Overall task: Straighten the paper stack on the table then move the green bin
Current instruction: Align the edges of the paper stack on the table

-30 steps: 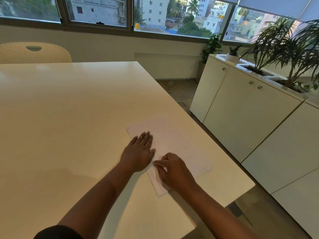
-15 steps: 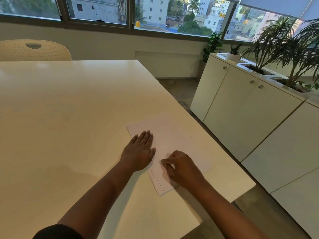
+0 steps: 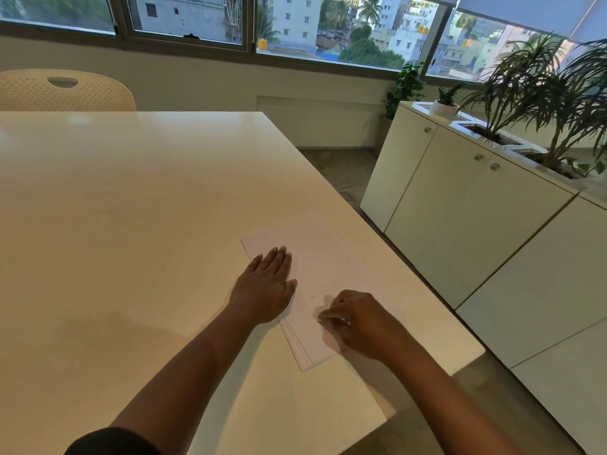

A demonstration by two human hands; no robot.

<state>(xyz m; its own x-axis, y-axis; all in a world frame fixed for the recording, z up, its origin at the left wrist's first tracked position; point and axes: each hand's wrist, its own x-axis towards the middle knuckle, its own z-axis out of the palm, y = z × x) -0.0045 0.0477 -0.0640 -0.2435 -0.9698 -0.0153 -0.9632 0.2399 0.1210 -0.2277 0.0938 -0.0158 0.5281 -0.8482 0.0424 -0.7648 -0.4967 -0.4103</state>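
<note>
Since a moment ago the right hand (image 3: 356, 321) has slid toward the table's right edge, fingers curled, pinching the top sheet. Left hand (image 3: 266, 287) lies flat, pressing the paper stack (image 3: 323, 277). That white stack sits near the right edge of the table (image 3: 131, 208), its near edges fanned out and uneven. Lots of bare tabletop spreads left and far

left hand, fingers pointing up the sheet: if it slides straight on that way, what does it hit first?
Nothing solid, it seems. The left hand lies flat on the paper stack; ahead is its far edge, then bare table. Way looks free.
</note>
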